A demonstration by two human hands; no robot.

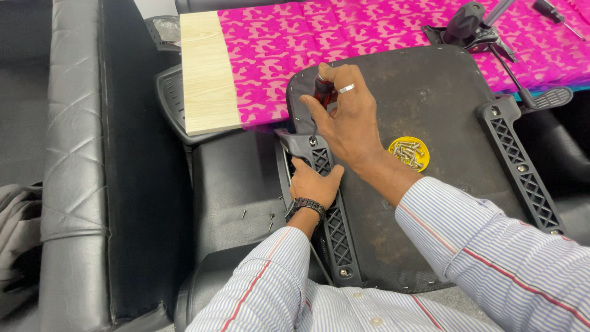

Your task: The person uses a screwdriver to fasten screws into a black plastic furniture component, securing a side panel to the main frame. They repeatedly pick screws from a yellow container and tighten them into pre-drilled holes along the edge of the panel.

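Sleeves: striped shirt cuffs fill the bottom edge, both arms reaching forward over the work.
Left hand [312, 184]: wrapped closed around the left armrest bracket [329, 203], thumb up, steadying it against the seat base [424, 184].
Right hand [344, 117]: closed around a screwdriver [322, 91] with a red and black handle, held upright over the bracket's upper end; the tip is hidden behind the fingers.
Seat base: upturned, dark and worn, lying partly on a black chair cushion [236, 184] and partly on the table.
Fastenings, left bracket: one screw shows seated at the near end; the upper screw appears to be the one in hand. Whether it is tight cannot be told.
Right armrest bracket [522, 166]: lies along the far edge with screws visible in several holes; appears already fitted.
Stock: yellow lid [409, 152] of spare screws on the base; a few loose screws [270, 220] on the cushion.
Beyond: pink patterned cloth [344, 37] over a pale wooden table [206, 74], with a black chair mechanism [470, 27] resting on it, judged not yet mounted.
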